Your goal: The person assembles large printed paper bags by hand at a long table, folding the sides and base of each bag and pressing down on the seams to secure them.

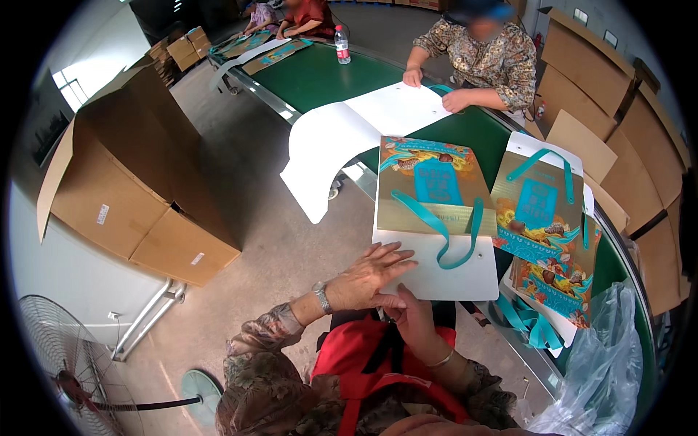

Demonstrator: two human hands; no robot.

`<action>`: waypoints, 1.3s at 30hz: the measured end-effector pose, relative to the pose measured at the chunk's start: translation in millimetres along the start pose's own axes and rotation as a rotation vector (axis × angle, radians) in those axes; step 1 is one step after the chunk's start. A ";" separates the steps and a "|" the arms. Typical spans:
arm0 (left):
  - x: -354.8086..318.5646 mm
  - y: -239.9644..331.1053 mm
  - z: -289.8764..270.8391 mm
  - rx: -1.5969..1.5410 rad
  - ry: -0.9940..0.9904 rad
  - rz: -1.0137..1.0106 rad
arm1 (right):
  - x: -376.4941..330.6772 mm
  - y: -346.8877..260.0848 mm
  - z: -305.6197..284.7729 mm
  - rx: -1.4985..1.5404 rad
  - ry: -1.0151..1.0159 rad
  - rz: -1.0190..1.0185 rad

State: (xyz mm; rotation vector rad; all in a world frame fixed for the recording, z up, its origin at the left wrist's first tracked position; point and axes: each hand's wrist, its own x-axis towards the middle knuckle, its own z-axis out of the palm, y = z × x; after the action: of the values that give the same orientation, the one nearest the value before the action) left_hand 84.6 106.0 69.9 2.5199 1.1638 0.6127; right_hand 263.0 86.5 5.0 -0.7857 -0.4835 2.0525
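A flat gift bag [398,190], gold and teal with a white flap, lies in front of me, overhanging the table edge. Its teal ribbon handle [429,218] loops over the white part. My left hand [371,275] rests on the flap's left side, fingers stretched out and apart. Just right of it, my right hand [416,323] is closed at the flap's near edge, thumb on top and fingers curled; the fingertips are partly hidden. More bags [536,192] with teal ribbons are stacked to the right, some ribbon [534,323] bunched at their near side.
The green table [309,76] has metal edges. Across it a person [487,62] handles a large white sheet [334,131]; others work farther off. A bottle [342,45] stands there. Large cartons [138,189] are left, cardboard [582,65] right, clear plastic [603,356] near right, a fan [65,370] lower left.
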 end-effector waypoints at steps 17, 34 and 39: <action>-29.5 -56.2 45.5 -0.212 0.368 -0.068 | -46.4 -72.5 -13.6 -1.639 -0.073 -1.030; -41.9 -68.3 64.2 -0.407 0.542 -0.293 | 9.7 -96.8 -70.7 -1.887 -0.079 -1.001; -48.8 -65.7 72.3 -0.327 0.541 -0.446 | 17.1 -108.7 -69.0 -1.934 -0.111 -0.916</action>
State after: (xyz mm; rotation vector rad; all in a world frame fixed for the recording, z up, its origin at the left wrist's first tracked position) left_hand 49.6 103.1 -33.5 1.7840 1.5810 1.2758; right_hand 366.8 164.1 13.1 -1.0371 -2.3952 0.2530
